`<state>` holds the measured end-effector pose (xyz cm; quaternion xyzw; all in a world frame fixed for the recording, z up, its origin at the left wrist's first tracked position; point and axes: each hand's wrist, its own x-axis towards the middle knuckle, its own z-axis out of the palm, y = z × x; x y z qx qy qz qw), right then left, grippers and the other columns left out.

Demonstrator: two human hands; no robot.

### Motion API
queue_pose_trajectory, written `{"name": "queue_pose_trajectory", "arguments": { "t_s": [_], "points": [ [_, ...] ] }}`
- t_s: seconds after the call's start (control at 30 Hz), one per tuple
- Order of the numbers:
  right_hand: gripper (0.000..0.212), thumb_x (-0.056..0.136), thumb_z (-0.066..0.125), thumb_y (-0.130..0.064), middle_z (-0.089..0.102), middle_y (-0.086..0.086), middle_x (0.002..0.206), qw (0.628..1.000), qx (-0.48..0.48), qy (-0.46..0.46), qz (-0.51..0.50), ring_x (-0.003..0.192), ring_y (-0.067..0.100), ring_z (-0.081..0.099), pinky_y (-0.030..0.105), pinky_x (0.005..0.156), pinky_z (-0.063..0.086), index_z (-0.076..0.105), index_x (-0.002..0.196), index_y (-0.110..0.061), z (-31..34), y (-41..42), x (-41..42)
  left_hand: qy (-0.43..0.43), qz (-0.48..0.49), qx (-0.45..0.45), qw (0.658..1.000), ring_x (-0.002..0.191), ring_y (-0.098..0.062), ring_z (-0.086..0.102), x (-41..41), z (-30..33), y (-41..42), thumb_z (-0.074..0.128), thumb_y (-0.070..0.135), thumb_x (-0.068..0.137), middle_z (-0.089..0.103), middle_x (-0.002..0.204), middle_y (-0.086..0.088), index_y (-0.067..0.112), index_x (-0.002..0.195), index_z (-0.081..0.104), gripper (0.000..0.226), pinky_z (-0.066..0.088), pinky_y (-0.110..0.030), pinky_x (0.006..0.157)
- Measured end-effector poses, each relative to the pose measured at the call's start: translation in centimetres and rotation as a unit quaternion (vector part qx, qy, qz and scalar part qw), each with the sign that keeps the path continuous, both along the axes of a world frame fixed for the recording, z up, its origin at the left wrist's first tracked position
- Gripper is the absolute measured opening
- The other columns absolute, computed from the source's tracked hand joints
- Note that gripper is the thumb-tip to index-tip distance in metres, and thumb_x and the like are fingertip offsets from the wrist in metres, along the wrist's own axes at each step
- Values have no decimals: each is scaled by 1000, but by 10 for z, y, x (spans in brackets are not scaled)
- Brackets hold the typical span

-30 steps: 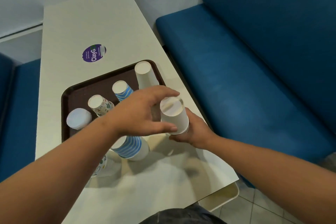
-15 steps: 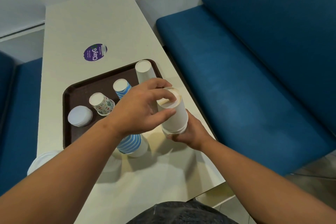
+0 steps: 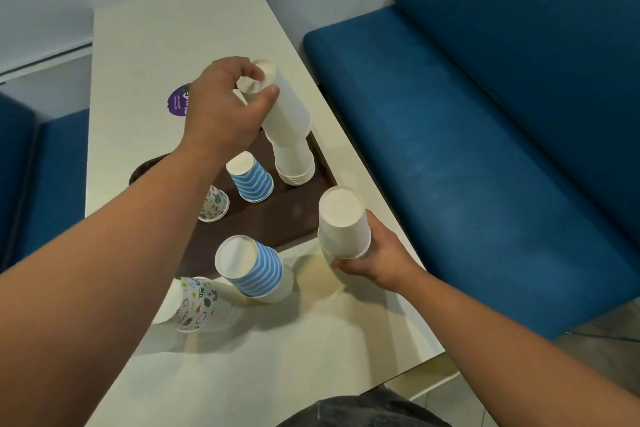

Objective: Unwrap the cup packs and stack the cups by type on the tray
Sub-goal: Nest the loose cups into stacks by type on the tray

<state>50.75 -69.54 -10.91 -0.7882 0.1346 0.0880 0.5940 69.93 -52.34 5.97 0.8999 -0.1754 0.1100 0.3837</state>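
Plain white cups (image 3: 287, 107), upside down, nested above tray (image 3: 301, 215).

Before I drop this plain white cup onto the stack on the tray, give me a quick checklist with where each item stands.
1. Left hand grips the lifted white cup: ok.
2. Cup lined up over the white stack: not ok, it is tilted.
3. Stack stands on the brown tray: ok.
4. Right hand holds the remaining white cups: ok.
5. Striped stack stands apart from the white one: ok.
6. Cup fully seated: cannot tell.
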Motion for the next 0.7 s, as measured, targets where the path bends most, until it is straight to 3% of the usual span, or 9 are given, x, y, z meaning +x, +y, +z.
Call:
{"name": "queue_pose_trajectory", "arguments": {
  "t_s": [0.17,0.23,0.33,0.37,0.43,0.5,0.57,0.63,0.7],
  "points": [
    [87,63,92,-30,52,-38,119,1000,-5,9,-1,114,-11,48,18,90,40,37,116,-72,-2,0,1,68,3,96,993,110,-19,55,15,-25,-17,68,36,86,61,124,-2,17,105,64,26,37,-22,84],
    [88,64,91,-30,51,-41,118,1000,-8,8,0,112,-15,46,15,88,38,35,115,-74,-2,0,1,119,-28,199,972,111,-26,56,17,-38,-19,61,38,92,61,127,-9,16,112,63,30,38,-28,84],
    [88,63,91,-29,52,-38,118,1000,-3,4,-1,113,-13,47,18,90,39,37,116,-72,-3,0,0,187,-72,316,927,131,-30,46,17,-43,-18,45,42,100,33,156,-6,19,136,53,44,35,-36,105],
    [87,62,91,-30,53,-37,119,1000,0,4,0,113,-10,49,19,91,40,38,117,-71,-3,0,0,191,-74,303,931,134,-29,44,13,-39,-18,45,42,100,27,159,-2,21,139,50,46,33,-38,110],
    [87,61,91,-32,54,-35,120,1000,4,2,-1,114,-7,50,20,92,42,39,121,-68,-4,0,0,173,-73,235,953,131,-24,47,-4,-24,-15,50,42,97,38,153,-1,24,138,51,44,35,-39,111],
    [88,61,92,-32,55,-34,120,1000,0,-5,-1,113,-9,50,18,90,42,39,124,-64,-2,0,0,164,-91,150,971,117,-13,57,-33,-7,-11,59,44,92,63,123,0,31,126,59,37,42,-31,102],
    [88,60,93,-33,56,-32,119,1000,-13,-14,-3,111,-10,51,18,87,43,39,121,-63,0,1,0,184,-156,100,965,98,1,60,-69,8,-8,68,48,83,66,102,12,38,115,62,34,45,-22,90],
    [87,58,93,-32,58,-28,119,1000,-11,-16,-7,108,-6,54,24,87,48,41,122,-60,1,3,0,194,-230,124,946,101,6,58,-97,8,-4,75,50,75,63,111,20,36,121,61,51,44,-17,94],
    [86,59,93,-31,61,-22,121,1000,1,-21,-7,108,2,58,32,90,53,45,127,-52,1,4,-1,160,-269,176,933,118,6,49,-114,-4,-4,79,49,73,56,129,19,32,133,54,67,34,-13,103]
  ]
}}
